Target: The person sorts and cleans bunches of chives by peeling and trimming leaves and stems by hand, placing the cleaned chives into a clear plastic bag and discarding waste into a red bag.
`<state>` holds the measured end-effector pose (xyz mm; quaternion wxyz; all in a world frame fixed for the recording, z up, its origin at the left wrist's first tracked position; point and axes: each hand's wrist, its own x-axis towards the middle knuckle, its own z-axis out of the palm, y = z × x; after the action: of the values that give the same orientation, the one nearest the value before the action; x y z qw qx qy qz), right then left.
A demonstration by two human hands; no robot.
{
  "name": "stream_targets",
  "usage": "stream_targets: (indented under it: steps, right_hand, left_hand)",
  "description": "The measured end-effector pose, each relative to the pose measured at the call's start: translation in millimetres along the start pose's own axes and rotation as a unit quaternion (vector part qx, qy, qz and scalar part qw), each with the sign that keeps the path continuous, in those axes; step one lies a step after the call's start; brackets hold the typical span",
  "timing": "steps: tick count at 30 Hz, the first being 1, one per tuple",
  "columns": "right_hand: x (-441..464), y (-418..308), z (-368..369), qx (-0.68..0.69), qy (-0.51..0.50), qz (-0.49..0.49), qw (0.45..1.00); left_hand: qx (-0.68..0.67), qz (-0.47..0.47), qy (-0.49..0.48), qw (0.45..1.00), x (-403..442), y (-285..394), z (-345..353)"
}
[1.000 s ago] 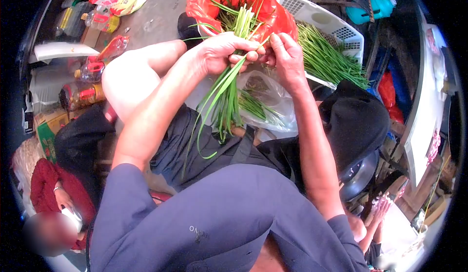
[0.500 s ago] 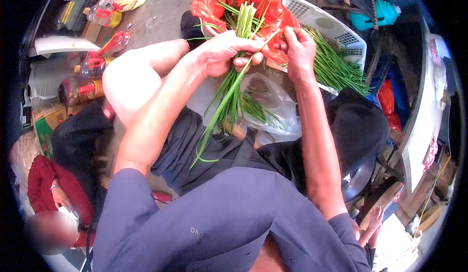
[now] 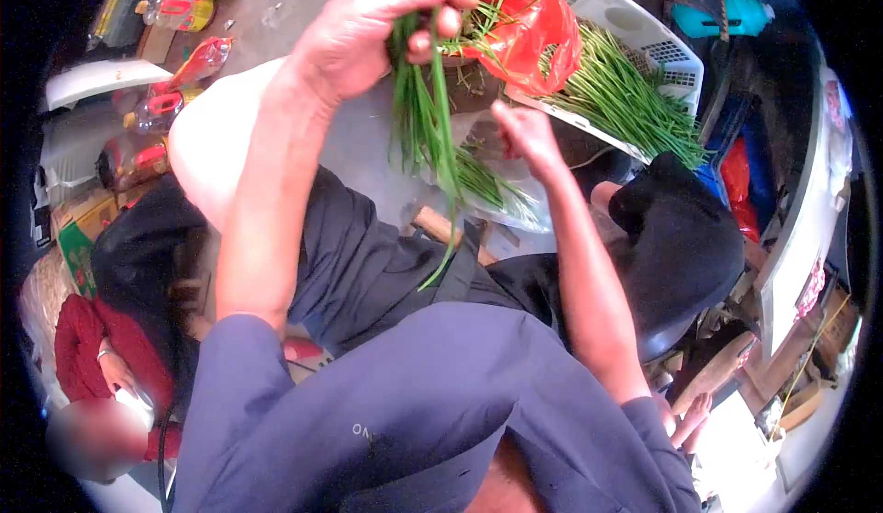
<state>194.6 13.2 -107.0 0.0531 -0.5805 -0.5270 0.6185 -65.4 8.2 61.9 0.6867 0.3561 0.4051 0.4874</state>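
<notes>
My left hand (image 3: 363, 39) is wrapped around a bunch of chives (image 3: 418, 113), held up over my lap with the long green leaves hanging down. The bunch's upper end runs out of view at the top edge. To the right and lower, my right hand (image 3: 526, 136) has its fingers curled in and its thumb pointing up, apart from the bunch. Anything inside those fingers is hidden. A red plastic bag (image 3: 543, 39) with loose plant scraps is beyond both hands. More chives (image 3: 630, 99) lie in a white plastic basket (image 3: 688, 74) at the right.
A clear plastic bag (image 3: 529, 210) with some greens lies below my right hand. Bottles (image 3: 138, 162) and packets crowd the left side. A person in a dark red sleeve (image 3: 78, 338) sits at lower left. At right are a teal container (image 3: 740, 12) and a white board (image 3: 800, 228).
My left hand has moved up and left with the chives, now turned more upright. My right hand has come away from the bunch and dropped down. The red bag's near edge hangs further right.
</notes>
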Motion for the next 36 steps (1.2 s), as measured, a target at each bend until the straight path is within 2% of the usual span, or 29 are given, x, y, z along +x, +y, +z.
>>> stream_targets:
  steps: [1, 2, 3, 4, 5, 6, 8, 9, 11, 13, 14, 16, 17, 21, 23, 26, 29, 33, 35, 36]
  right_hand:
    - [8, 25, 9, -0.076, -0.004, -0.023, 0.997]
    - [14, 41, 18, -0.152, -0.01, -0.047, 0.987]
    - [14, 47, 24, -0.218, -0.019, -0.064, 0.974]
    - [18, 55, 27, -0.215, -0.025, -0.062, 0.974]
    - [22, 64, 31, -0.235, -0.046, -0.064, 0.969]
    - [27, 76, 34, -0.256, -0.067, -0.066, 0.962]
    - [33, 98, 35, -0.234, -0.047, -0.035, 0.97]
    - [39, 115, 33, -0.264, -0.026, -0.023, 0.964]
    - [50, 147, 29, -0.328, -0.001, 0.038, 0.944]
    - [50, 167, 23, -0.349, -0.018, 0.062, 0.935]
    - [50, 176, 20, -0.372, -0.031, 0.082, 0.924]
    - [49, 194, 15, -0.377, -0.054, 0.118, 0.917]
    - [48, 202, 14, -0.382, -0.071, 0.152, 0.909]
    - [24, 194, 11, -0.401, -0.084, 0.172, 0.896]
    - [16, 187, 15, -0.439, 0.007, 0.102, 0.893]
    - [31, 208, 14, -0.428, -0.021, 0.101, 0.898]
    - [33, 186, 3, -0.389, -0.032, 0.155, 0.908]
    - [33, 170, -14, -0.332, -0.06, 0.178, 0.924]
    - [36, 164, -12, -0.362, 0.007, 0.11, 0.926]
    - [40, 164, -9, -0.363, 0.004, 0.109, 0.925]
  left_hand:
    - [-0.023, -0.001, -0.005, 1.0, -3, 6, -6]
    - [-0.047, -0.011, 0.096, 0.994, -8, 15, 10]
    - [-0.079, 0.019, 0.109, 0.991, -8, 18, 15]
    - [-0.109, 0.05, 0.121, 0.985, -7, 18, 16]
    - [-0.124, 0.052, 0.013, 0.991, -5, 16, -12]
    - [-0.124, 0.047, 0.016, 0.991, -4, 16, -12]
    - [-0.129, 0.008, 0.051, 0.99, -4, 18, -7]
    - [-0.114, -0.016, 0.087, 0.99, -3, 17, -7]
    - [-0.12, -0.041, 0.08, 0.989, -1, 16, -12]
    - [-0.154, -0.09, 0.051, 0.983, 1, 25, -15]
    - [-0.156, -0.094, 0.053, 0.982, 2, 21, -13]
    - [-0.065, -0.019, 0.071, 0.995, 3, 12, -7]
    - [-0.057, -0.022, 0.112, 0.992, 3, 10, -6]
    - [-0.013, -0.037, 0.117, 0.992, 9, 14, 0]
    - [0.023, -0.037, 0.134, 0.99, 11, 14, 4]
    - [0.047, -0.03, 0.131, 0.99, 13, 10, 3]
    - [0.069, -0.041, 0.134, 0.988, 14, 9, 6]
    - [0.094, -0.034, 0.138, 0.985, 15, 2, 9]
    - [0.1, -0.035, 0.136, 0.985, 13, -3, 9]
    - [0.105, -0.037, 0.133, 0.985, 13, -5, 8]
